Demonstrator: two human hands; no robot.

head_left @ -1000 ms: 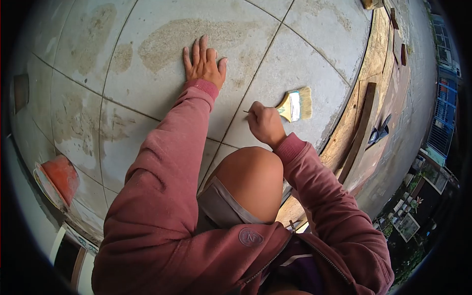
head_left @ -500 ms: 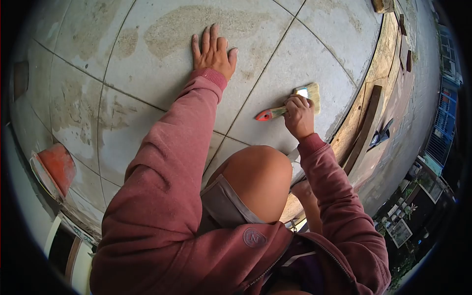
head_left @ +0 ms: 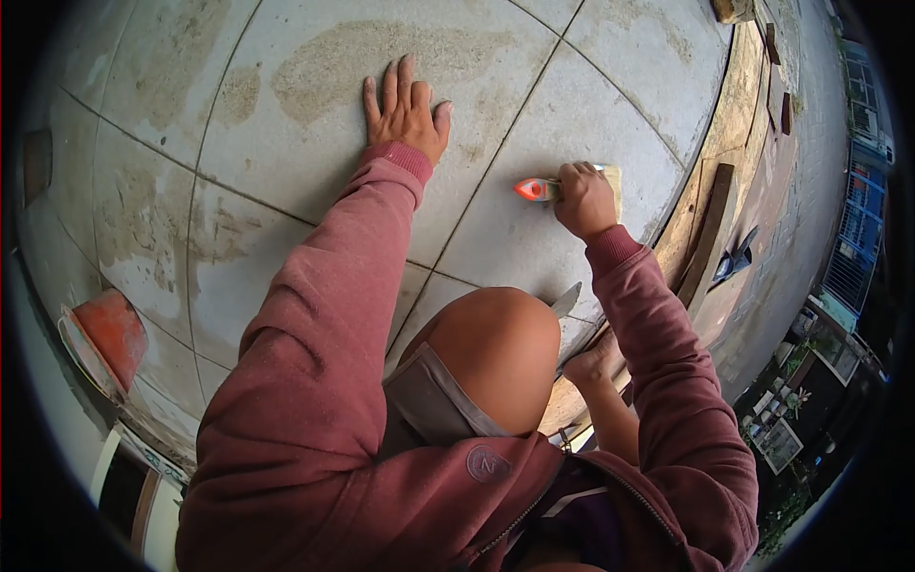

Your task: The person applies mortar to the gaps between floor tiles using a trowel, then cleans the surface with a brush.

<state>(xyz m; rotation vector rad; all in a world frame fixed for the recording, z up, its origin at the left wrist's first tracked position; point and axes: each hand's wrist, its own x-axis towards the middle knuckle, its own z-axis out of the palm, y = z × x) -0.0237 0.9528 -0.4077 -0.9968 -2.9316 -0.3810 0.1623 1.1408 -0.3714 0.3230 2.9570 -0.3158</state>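
Observation:
Wrapped around a wide paintbrush point(head_left: 539, 190) is my right hand point(head_left: 585, 200). The brush's orange-red handle end points left, and its pale bristles show past my fingers on the right, over a large grey tile. My left hand point(head_left: 408, 116) lies on the tiled floor point(head_left: 315, 181) with its fingers spread, leaning there just below a rough brown stain point(head_left: 334, 71). My bent knee is between the two forearms. A small grey pointed piece point(head_left: 567, 299) lies just to the right of the knee.
At the left stands an orange-red bucket point(head_left: 112, 329) lying tilted. Along the right edge of the tiles run wooden boards point(head_left: 707, 229), with a dark object point(head_left: 734, 257) beside them. Dark joint lines separate the tiles. Beyond the boards is a paved strip point(head_left: 810, 162).
My right hand has shifted slightly right and turned with the brush, so the handle lies more level and less of the bristles shows. My left hand stays spread on the floor.

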